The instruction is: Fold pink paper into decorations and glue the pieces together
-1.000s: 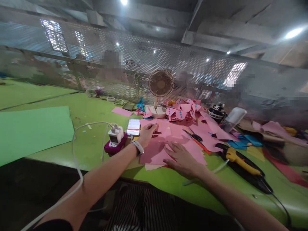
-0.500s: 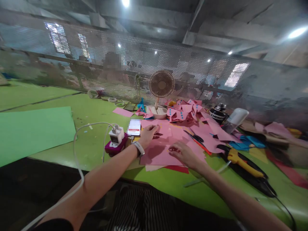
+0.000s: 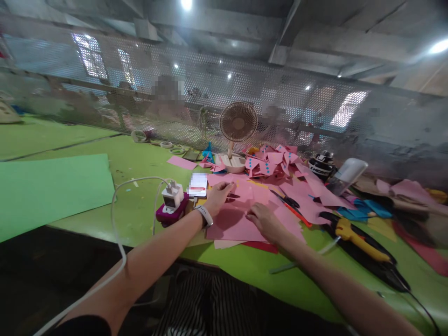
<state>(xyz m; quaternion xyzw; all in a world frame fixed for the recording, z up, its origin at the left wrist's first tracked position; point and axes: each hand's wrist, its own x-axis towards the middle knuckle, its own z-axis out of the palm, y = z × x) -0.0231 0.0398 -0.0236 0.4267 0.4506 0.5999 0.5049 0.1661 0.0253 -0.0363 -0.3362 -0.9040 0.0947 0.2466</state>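
Observation:
A pink paper sheet [image 3: 238, 219] lies on the green table [image 3: 133, 205] in front of me. My left hand [image 3: 219, 197] rests on its far left edge, fingers bent down onto the paper, a white band on the wrist. My right hand [image 3: 263, 220] presses on the middle of the sheet with its fingers curled, fingertips on the paper. A red sheet [image 3: 261, 246] peeks out under the pink one at the table's near edge.
A phone [image 3: 198, 185] and a white charger on a purple block [image 3: 170, 205] sit left of my left hand, cable trailing off the table. Scissors [image 3: 287, 200], a yellow-black glue gun [image 3: 360, 242], a small fan [image 3: 237, 135], folded pink pieces [image 3: 269, 163] and a green sheet [image 3: 52, 191] lie around.
My right hand has drawn back from flat and spread to curled on the pink sheet, shifting slightly away from me. My left hand has stayed on the sheet's edge.

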